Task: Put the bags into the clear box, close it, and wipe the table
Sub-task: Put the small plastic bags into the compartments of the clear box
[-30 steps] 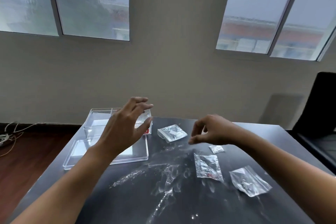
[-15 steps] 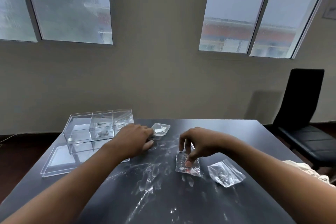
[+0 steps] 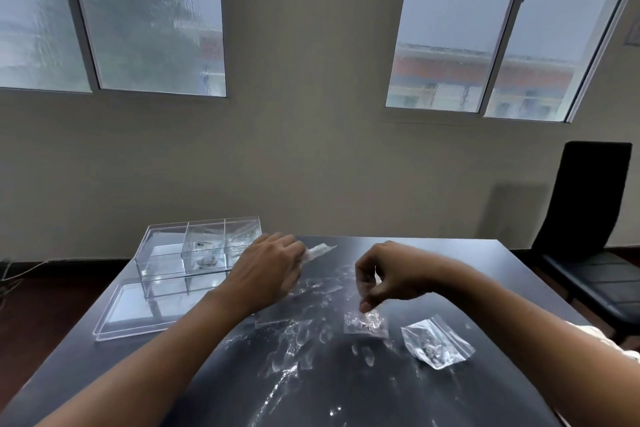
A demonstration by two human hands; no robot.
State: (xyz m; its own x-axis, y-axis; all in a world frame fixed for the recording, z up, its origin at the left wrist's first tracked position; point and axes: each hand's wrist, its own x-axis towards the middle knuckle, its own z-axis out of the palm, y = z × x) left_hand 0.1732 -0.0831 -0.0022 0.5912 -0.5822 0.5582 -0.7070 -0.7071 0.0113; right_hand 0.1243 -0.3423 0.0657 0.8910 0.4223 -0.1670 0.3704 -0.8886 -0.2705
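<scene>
The clear box (image 3: 162,246) with three compartments stands open at the table's far left, a small item lying in its middle compartment. Its flat lid (image 3: 138,308) lies in front of it. My left hand (image 3: 268,267) is closed on a small white bag (image 3: 320,250) just right of the box. My right hand (image 3: 388,276) pinches the top edge of a clear plastic bag (image 3: 365,321) whose lower part rests on the table. Another clear bag (image 3: 434,345) lies to the right of it.
The dark table (image 3: 346,388) is streaked with white smears and fingerprints in the middle. A black chair (image 3: 588,229) stands at the right. A pale cloth (image 3: 602,340) shows at the table's right edge. Behind the table is a wall with windows.
My left hand dropped from above the box to the white bag and closed on it. My right hand came down on the middle clear bag, pinched it and lifted its edge.
</scene>
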